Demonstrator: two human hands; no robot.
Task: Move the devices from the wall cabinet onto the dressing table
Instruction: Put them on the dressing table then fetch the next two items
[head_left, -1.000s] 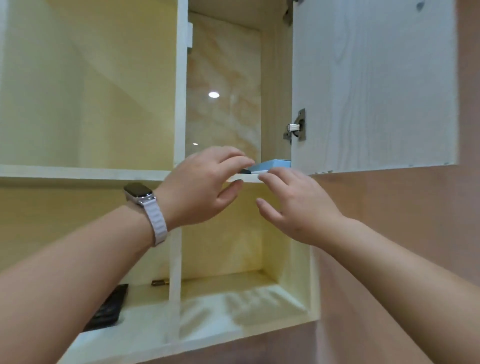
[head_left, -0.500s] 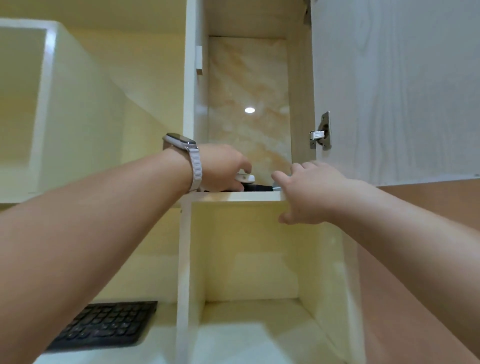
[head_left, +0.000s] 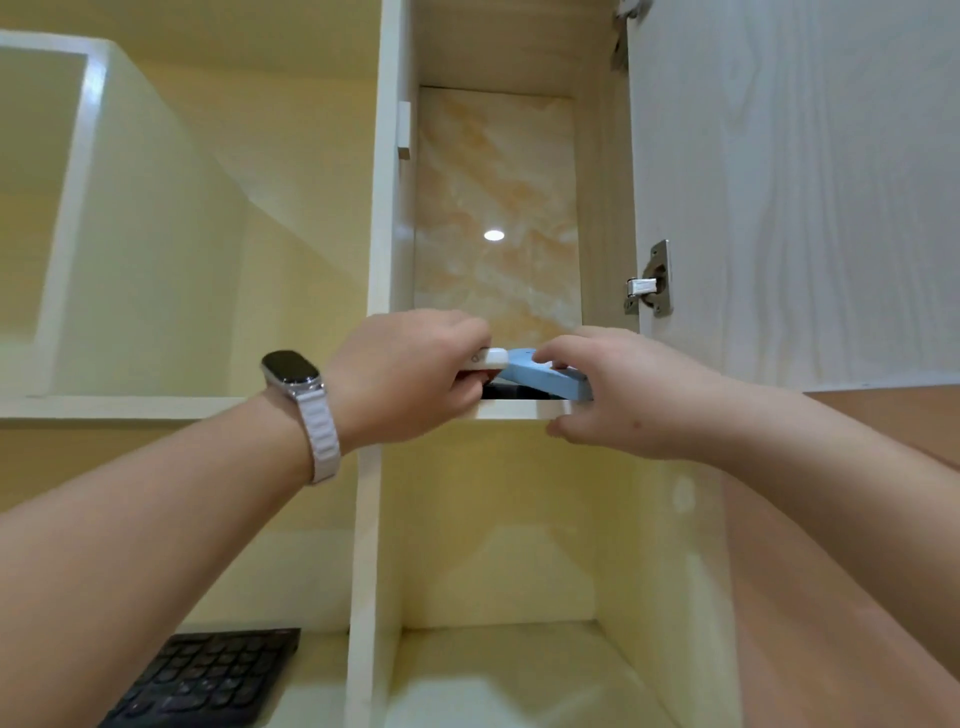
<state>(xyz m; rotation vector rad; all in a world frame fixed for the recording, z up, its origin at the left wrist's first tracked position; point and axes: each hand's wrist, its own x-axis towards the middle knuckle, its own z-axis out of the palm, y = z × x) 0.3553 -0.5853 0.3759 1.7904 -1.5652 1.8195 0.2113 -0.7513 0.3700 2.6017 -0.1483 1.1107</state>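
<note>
I look up into a wall cabinet. At the front edge of its upper shelf (head_left: 511, 410) my left hand (head_left: 405, 374) grips a small white device (head_left: 488, 358). Right beside it my right hand (head_left: 623, 389) pinches a flat light-blue device (head_left: 545, 379), thumb under the shelf edge and fingers on top. The blue device tilts over the edge. A dark thing (head_left: 506, 391) lies under the two devices, mostly hidden. A black keyboard (head_left: 208, 675) lies on the lower left shelf.
The cabinet door (head_left: 795, 192) stands open to the right, its hinge (head_left: 652, 283) close above my right hand. A vertical divider (head_left: 369, 545) splits the shelves. The compartment below my hands holds nothing visible. A brown wall lies at the right.
The blue device has come forward over the shelf edge in my right hand. The white device now shows in my left hand's grip.
</note>
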